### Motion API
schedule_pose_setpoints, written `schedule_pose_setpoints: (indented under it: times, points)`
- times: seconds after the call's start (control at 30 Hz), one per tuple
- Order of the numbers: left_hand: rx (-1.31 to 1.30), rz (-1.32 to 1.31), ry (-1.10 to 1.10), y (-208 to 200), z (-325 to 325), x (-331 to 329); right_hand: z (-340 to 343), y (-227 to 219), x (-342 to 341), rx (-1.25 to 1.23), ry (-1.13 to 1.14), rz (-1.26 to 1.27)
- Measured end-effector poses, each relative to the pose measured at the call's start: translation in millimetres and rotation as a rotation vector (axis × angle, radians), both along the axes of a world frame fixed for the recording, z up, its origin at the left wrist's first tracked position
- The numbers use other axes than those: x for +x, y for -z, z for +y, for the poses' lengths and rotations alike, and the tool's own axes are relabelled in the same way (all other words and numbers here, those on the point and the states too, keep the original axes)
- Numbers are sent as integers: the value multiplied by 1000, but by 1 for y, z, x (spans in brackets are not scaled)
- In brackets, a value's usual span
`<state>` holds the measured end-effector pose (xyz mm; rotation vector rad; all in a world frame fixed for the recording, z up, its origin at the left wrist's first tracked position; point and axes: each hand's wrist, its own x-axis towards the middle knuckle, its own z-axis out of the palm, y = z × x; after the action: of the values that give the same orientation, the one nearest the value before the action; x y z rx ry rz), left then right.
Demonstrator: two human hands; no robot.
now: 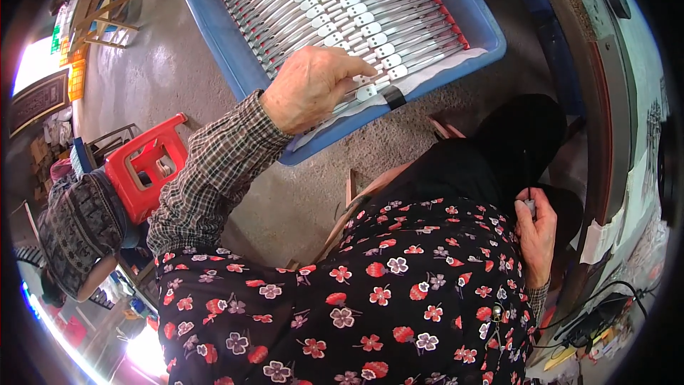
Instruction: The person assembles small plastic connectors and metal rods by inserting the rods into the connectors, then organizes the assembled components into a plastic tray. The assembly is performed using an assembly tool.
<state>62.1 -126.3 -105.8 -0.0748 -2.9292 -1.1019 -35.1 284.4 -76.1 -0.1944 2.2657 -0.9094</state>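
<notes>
In a blue plastic tray (476,51) lie rows of slim metal pieces with white, rounded, two-holed ends (347,1). My left hand (308,87) reaches over the tray's near edge. Its fingers are curled, index and thumb side closed at the white end of a piece in the nearest row; the thumb tip is hidden. Low at the right, beside my dark-clad leg, my right hand (537,232) is closed around a small grey thing (530,206) whose kind I cannot make out. A thin dark line runs up from it.
A red plastic stool (148,167) stands left, with a patterned dark cloth item (82,232) beside it. Black tape (392,97) marks the tray's near rim. A wall or cabinet edge (605,142) runs along the right, cables (605,292) below. A wooden stand (107,18) is far left.
</notes>
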Motion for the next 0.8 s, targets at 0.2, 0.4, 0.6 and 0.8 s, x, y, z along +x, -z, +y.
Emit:
schedule_pose_setpoints:
  times: [0.2,0.4,0.6,0.8]
  points:
    - [-19,41,-57,-11,11,-18,11,6,2,-28,53,27]
    - [-32,46,-34,-56,46,-44,24,-4,11,-114,32,163]
    - [4,213,88,-121,129,-74,71,-66,14,-177,-38,329]
    - [-3,341,274,-205,214,-84,115,-139,46,-273,-28,483]
